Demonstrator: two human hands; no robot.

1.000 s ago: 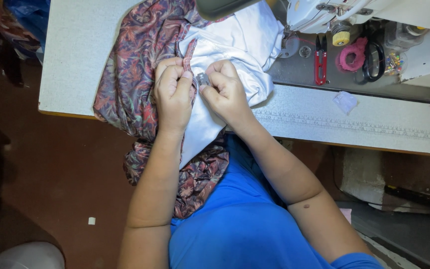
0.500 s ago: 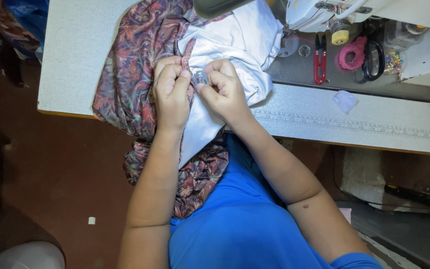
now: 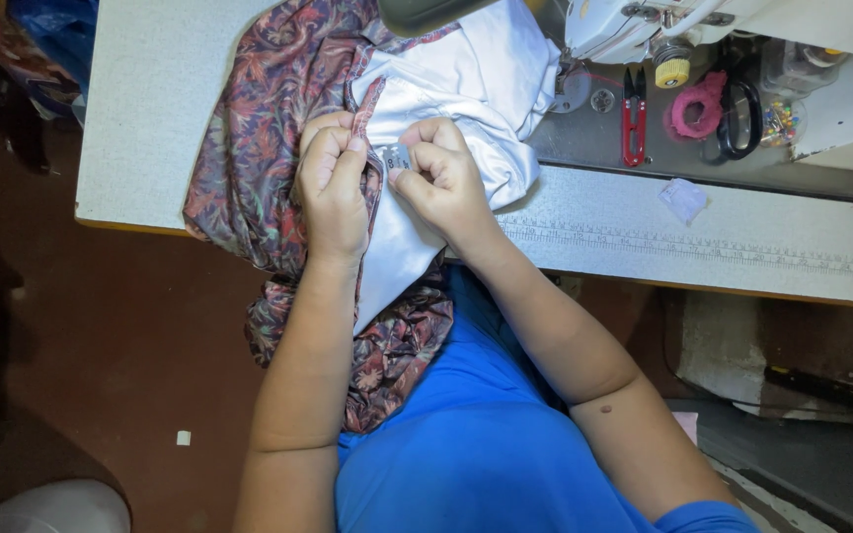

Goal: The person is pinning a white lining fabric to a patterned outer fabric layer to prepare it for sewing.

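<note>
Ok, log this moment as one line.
left hand: pinching patterned fabric edge | right hand: holding small silver tag | white lining underneath

Paisley garment [image 3: 259, 148] with white lining [image 3: 466, 89] (bunched) lies draped over the table edge.

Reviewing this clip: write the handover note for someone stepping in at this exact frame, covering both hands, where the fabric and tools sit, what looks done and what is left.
Left hand: closed, pinching the patterned fabric along its edge strip.
Right hand: closed on a small grey piece held against the white lining.
Both hands meet over the garment, which lies bunched on the sewing table and hangs over the front edge towards the lap.
Sewing machine is behind the cloth; red snips, black scissors and a pink tape roll lie on its bed.
Done: garment gathered, small piece in place at the edge.
Left: whether the piece is fixed cannot be told.
</note>
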